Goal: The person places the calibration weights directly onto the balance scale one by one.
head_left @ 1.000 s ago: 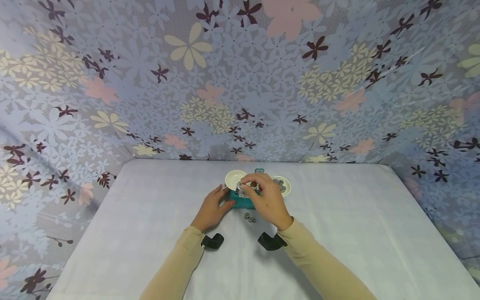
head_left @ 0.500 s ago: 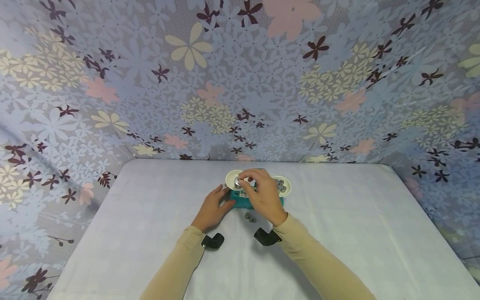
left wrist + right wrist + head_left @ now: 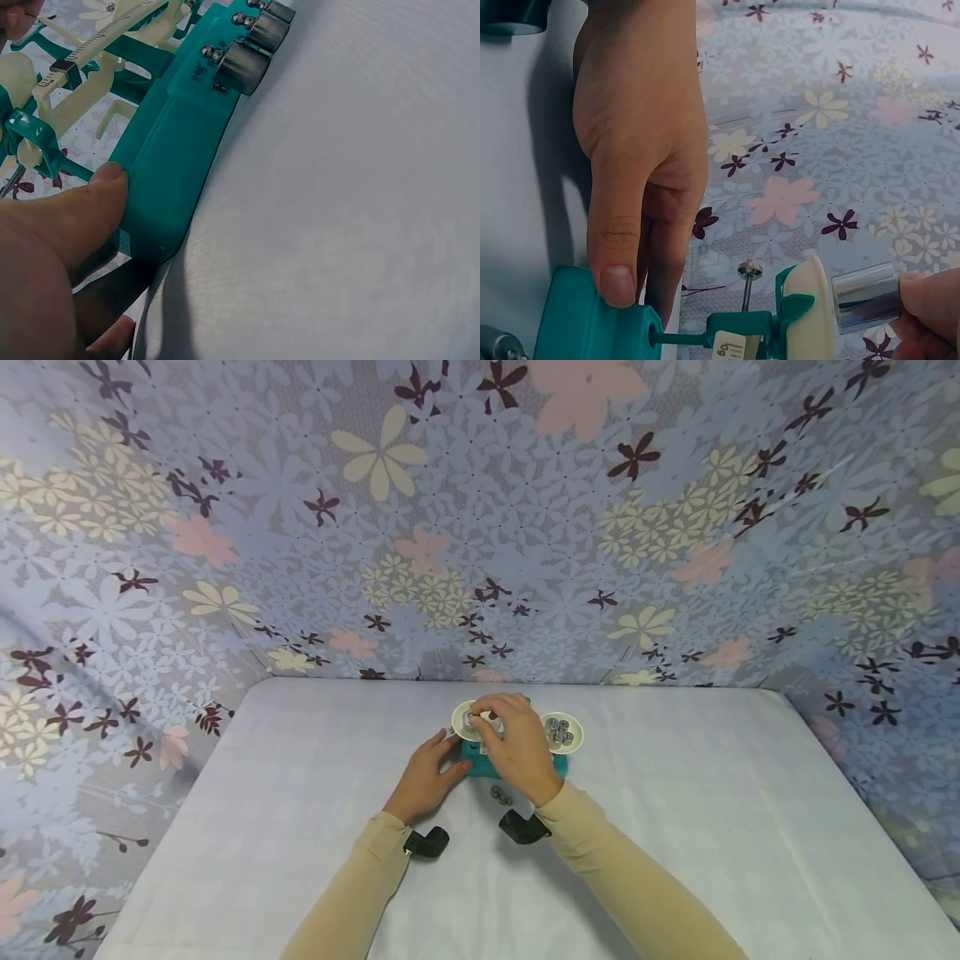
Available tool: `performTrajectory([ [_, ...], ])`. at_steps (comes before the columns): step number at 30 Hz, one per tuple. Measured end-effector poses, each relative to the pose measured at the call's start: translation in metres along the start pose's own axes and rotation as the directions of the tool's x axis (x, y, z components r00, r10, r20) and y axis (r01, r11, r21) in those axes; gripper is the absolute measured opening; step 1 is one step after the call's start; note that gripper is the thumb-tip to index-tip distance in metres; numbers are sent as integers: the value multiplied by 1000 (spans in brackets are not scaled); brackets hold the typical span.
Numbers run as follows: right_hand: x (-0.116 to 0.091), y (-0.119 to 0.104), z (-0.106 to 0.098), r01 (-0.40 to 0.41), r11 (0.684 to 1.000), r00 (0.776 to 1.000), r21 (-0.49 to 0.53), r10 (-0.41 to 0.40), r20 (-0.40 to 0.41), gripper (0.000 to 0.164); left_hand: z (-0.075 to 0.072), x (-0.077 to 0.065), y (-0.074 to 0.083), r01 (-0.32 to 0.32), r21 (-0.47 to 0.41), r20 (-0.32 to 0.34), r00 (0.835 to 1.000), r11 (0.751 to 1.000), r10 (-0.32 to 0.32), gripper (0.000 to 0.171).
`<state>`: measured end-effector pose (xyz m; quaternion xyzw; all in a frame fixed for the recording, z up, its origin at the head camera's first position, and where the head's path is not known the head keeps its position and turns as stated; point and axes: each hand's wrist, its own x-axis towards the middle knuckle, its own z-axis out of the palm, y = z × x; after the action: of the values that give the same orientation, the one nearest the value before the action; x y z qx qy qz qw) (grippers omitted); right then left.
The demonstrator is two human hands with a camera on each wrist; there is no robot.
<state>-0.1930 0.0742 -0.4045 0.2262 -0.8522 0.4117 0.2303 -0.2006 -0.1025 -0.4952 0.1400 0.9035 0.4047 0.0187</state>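
Note:
A teal balance scale (image 3: 483, 766) with two cream pans stands on the cloth. My left hand (image 3: 426, 781) grips the left end of its base, thumb on the front face and fingers behind, as the left wrist view shows. Between thumb and fingertips my right hand (image 3: 517, 747) pinches a shiny cylindrical weight (image 3: 866, 298) at the left pan (image 3: 457, 720). In the right wrist view this weight is right at the pan's inner face. The right pan (image 3: 575, 743) carries several metal weights (image 3: 558, 728). The right hand covers the middle of the scale in the head view.
Knobbed metal weights (image 3: 244, 67) of differing sizes lie in front of the base. A pale cloth covers the table (image 3: 712, 827). Behind it rises a flower-patterned backdrop (image 3: 480, 527). Both wrists wear black camera mounts (image 3: 525, 827).
My right hand has carried the weight leftward from above the beam to the left pan. More of the right pan shows now. The left hand stays on the base.

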Motion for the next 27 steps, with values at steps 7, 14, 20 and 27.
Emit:
performTrajectory([
  [7,2,-1,4,-10,999,1000,-34,11,16,10,-1,-1,1,-6,-2,5,1000,1000,6,59],
  [14,3,-1,7,-18,998,999,-60,20,28,10,-2,-1,3,0,-4,8,1000,1000,0,59],
  [20,3,-1,10,-44,995,998,-95,47,31,10,-2,-1,3,7,-5,15,1000,1000,-7,59],
  [27,2,0,14,-19,991,999,-136,23,28,7,-2,0,3,-1,-12,8,1000,1000,1,59],
])
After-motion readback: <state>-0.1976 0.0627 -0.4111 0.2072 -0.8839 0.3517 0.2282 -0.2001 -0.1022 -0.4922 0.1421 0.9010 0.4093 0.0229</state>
